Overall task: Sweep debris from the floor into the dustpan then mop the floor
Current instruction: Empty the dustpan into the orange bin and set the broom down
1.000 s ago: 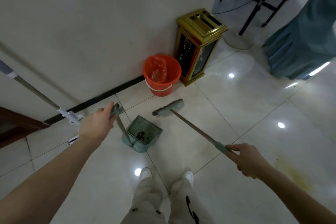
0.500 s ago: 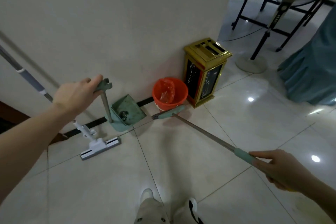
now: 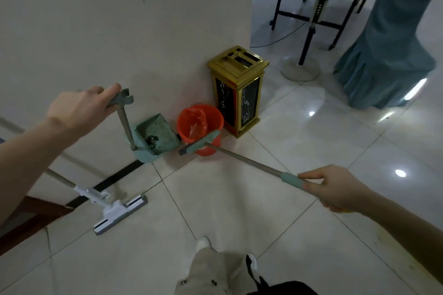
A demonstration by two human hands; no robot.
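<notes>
My left hand [image 3: 80,109] grips the top of the dustpan's upright handle. The green dustpan [image 3: 158,135] hangs lifted in front of the wall, with a small dark clump of debris inside near its comb teeth. My right hand [image 3: 335,188] grips the end of the broom's long handle. The broom [image 3: 199,142] points away from me, its green head hovering in front of the red bucket [image 3: 200,124]. A flat mop [image 3: 118,212] stands on the tiles at lower left, its pole leaning up toward the wall behind my left arm.
The red bucket holds a red bag and stands against the wall beside a gold and black bin [image 3: 237,88]. A fan stand [image 3: 300,69], black table legs [image 3: 282,9] and a blue-draped chair [image 3: 388,55] fill the upper right. My feet [image 3: 203,243] show at the bottom.
My left hand has lifted the dustpan off the floor and carried it toward the red bucket. The broom head has risen and come in front of the bucket. My view has tilted upward.
</notes>
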